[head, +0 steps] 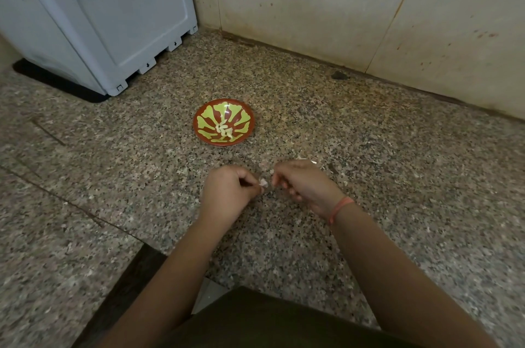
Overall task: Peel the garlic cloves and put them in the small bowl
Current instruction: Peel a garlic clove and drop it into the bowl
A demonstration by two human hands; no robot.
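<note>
Our left hand (230, 191) pinches a garlic clove (264, 183); right hand (304, 185) curls beside it, grip unclear. Peeled cloves (224, 130) in small bowl (200, 120).

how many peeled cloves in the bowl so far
4, as far as shows: peeled cloves heaped touching at the centre of the small bowl; they overlap, so more may be hidden.
</note>
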